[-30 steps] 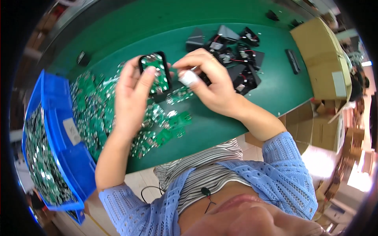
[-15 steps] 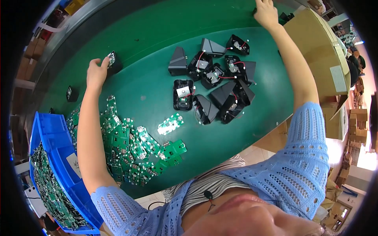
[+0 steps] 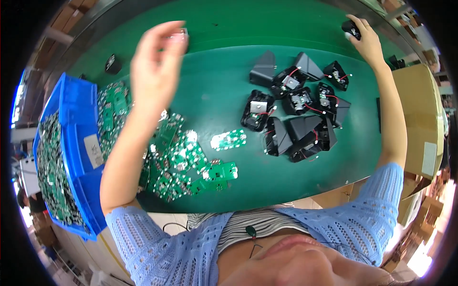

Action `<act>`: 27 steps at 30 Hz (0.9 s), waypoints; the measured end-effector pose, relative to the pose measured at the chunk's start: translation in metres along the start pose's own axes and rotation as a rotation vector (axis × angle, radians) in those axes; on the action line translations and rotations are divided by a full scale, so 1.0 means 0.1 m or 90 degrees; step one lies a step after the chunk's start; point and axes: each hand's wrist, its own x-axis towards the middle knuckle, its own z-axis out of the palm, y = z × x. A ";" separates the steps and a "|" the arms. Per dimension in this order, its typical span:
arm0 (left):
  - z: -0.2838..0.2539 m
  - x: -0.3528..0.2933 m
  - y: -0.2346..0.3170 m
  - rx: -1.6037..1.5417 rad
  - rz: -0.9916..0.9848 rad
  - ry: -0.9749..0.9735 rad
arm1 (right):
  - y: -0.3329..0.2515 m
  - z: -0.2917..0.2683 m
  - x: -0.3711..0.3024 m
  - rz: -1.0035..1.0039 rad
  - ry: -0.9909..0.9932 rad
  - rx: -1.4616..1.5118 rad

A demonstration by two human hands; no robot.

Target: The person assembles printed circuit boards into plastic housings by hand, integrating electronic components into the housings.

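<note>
My left hand (image 3: 157, 64) is over the far left of the green table, smeared by motion. Its fingertips overlap a small housing (image 3: 185, 34), mostly hidden; whether they grip it is unclear. At the far right, my right hand (image 3: 368, 42) has its thumb and fingers closed around a black plastic housing (image 3: 351, 29). Between my arms lies a group of black wedge-shaped housings (image 3: 300, 100), several of them open with red wires and metal plates inside. Green circuit boards (image 3: 186, 152) are heaped beside my left forearm. One board (image 3: 229, 140) sits apart, nearer the housings.
A blue bin (image 3: 81, 143) full of small green boards stands at the left edge. Behind the heap is another black housing (image 3: 112, 64). A cardboard box (image 3: 420, 119) borders the table on the right, with a dark part (image 3: 396, 62) by its far corner.
The whole view has shifted, so the table's contents appear further right. My left hand, earlier touching a black housing, is now blurred and looks raised. My right hand still has its housing at the far right.
</note>
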 end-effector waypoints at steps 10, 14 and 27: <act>0.24 -0.85 0.51 -0.349 -0.116 -0.190 | -2.60 -0.92 -0.65 -0.517 -0.080 0.405; -0.17 -0.74 0.20 -0.070 -0.121 -0.229 | -2.68 -0.76 -0.10 -0.388 0.007 0.496; -0.53 0.42 -0.68 0.789 -0.019 -0.383 | -3.02 0.68 0.67 -0.372 -0.232 0.289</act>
